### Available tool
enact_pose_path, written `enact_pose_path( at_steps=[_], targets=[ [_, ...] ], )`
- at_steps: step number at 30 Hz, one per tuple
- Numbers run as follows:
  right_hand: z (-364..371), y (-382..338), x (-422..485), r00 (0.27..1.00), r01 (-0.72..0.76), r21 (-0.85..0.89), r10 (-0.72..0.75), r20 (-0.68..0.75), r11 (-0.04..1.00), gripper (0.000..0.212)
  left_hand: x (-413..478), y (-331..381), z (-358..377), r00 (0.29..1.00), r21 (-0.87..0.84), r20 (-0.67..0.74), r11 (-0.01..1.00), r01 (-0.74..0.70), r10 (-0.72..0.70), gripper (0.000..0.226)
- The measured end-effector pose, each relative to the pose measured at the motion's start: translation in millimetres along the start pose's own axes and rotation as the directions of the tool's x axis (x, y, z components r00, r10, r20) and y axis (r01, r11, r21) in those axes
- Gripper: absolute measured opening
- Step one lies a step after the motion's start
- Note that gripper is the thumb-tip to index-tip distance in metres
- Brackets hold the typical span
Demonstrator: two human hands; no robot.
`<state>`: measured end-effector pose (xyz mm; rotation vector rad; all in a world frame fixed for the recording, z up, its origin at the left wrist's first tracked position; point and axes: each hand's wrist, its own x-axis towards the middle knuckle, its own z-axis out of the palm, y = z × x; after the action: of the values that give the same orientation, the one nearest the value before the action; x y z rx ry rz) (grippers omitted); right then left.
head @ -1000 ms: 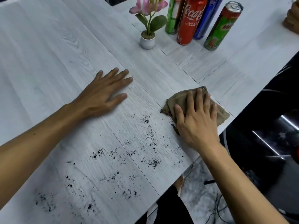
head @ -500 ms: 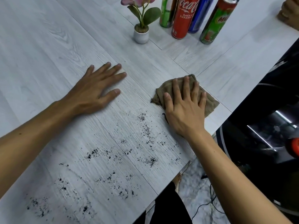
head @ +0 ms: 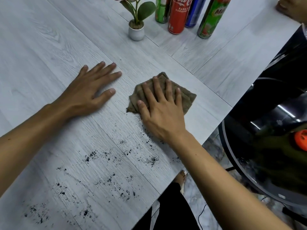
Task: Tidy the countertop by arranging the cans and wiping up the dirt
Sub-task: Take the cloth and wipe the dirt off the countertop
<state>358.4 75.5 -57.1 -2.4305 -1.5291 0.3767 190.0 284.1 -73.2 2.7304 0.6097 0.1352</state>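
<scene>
My right hand (head: 162,110) presses flat on a folded brown cloth (head: 188,99) on the pale wood countertop (head: 49,47), fingers spread over it. Black dirt specks (head: 123,155) lie scattered from just below the cloth toward the near left corner. My left hand (head: 89,93) rests palm down on the bare countertop to the left of the cloth, fingers apart, holding nothing. Several cans stand upright in a group at the far edge: a red cola can (head: 178,15), a green can (head: 162,11), a blue can (head: 194,14) and a green Milo can (head: 211,19).
A small white pot with a pink flower (head: 136,29) stands left of the cans. The counter's right edge (head: 214,130) runs diagonally; beyond it are a dark round bin (head: 265,155) and the floor. Another person's hand (head: 289,5) shows at the top right corner.
My right hand has slid the cloth to the left along the counter, away from the right edge and toward the dirt. My left hand has stayed flat in place.
</scene>
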Motion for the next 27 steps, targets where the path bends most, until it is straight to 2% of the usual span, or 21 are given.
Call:
enact_pose_path(
  at_steps=[6,13,21,27],
  targets=[
    [15,-28,-32,0.994,0.105,-0.007,-0.104,0.024,0.994,0.061,-4,-3,0,1.0,-0.007,-0.011,1.0,-0.003,0.003,0.06],
    [20,-29,-80,0.997,0.078,-0.039,-0.078,0.011,0.996,0.06,-5,-5,1,1.0,-0.002,0.002,1.0,-0.009,0.009,0.06],
    [17,-13,-122,0.992,-0.125,-0.053,0.124,-0.022,0.991,0.067,-8,-6,0,1.0,-0.021,0.003,1.0,-0.02,0.02,0.058],
    [8,9,-121,0.942,-0.335,-0.046,0.333,-0.052,0.941,0.071,-15,-7,0,1.0,-0.016,0.006,1.0,-0.026,0.026,0.057]
  ],
)
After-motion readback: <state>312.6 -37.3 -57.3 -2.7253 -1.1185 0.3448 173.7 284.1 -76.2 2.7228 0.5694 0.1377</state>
